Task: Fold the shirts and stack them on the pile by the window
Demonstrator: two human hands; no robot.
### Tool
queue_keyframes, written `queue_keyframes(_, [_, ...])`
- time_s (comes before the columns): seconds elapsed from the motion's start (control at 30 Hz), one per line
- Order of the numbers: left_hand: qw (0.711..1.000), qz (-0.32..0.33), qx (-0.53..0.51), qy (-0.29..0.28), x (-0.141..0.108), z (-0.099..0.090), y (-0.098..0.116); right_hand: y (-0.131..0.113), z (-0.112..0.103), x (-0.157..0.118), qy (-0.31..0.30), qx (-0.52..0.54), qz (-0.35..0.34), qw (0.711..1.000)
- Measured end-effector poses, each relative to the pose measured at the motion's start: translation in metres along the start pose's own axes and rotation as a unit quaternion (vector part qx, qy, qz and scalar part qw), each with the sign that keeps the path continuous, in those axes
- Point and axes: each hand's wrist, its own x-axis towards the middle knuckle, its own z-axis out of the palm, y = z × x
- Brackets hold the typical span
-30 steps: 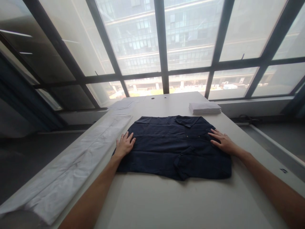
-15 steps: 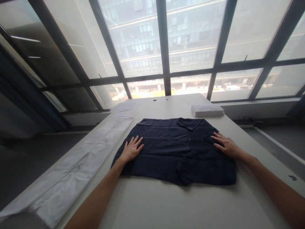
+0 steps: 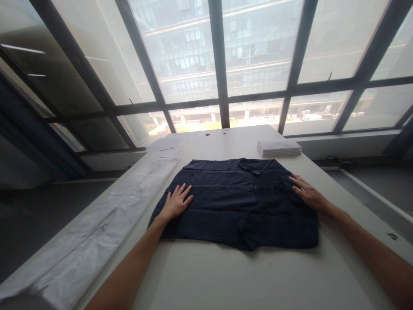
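Note:
A dark navy garment [image 3: 219, 206] with buttons and a collar lies spread sideways on the white table [image 3: 206, 275]. On its left part rests my left hand [image 3: 176, 201], palm down with the fingers spread. My right hand [image 3: 308, 193] touches the garment's right edge near the collar, its fingers stretched out and slightly apart. Neither hand grips the fabric. Some creases run across the cloth, and a sleeve lies folded over its lower right part.
A long white cloth [image 3: 106, 224] lies along the table's left edge, with flat white pieces [image 3: 163, 146] beyond it. A folded white stack [image 3: 279, 147] sits at the back right. Large windows stand behind the table.
My right hand has shifted slightly, and the garment's edge beside it now looks folded or lifted a little. My left hand stays on the cloth. The camera view has moved slightly.

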Motion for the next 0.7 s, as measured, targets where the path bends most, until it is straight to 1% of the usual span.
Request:
queue_keyframes(0.07, [1.000, -0.001, 0.004, 0.001, 0.0003, -0.0002, 0.0003, 0.0044, -0.0001, 0.0005, 0.017, 0.015, -0.009, 1.000])
queue_keyframes(0.2, [1.000, -0.001, 0.000, -0.002, 0.0007, -0.0010, 0.0011, 0.0083, 0.0020, 0.0015, 0.001, -0.005, -0.014, 1.000])
queue_keyframes(0.5, [1.000, 0.004, -0.023, -0.003, -0.0001, -0.0016, 0.0001, -0.0008, -0.0028, 0.0008, -0.014, -0.020, -0.010, 1.000])
queue_keyframes(0.7, [1.000, 0.001, -0.023, -0.006, -0.0003, -0.0027, 0.0013, -0.0007, -0.0026, 0.0016, -0.018, -0.030, -0.007, 0.999])
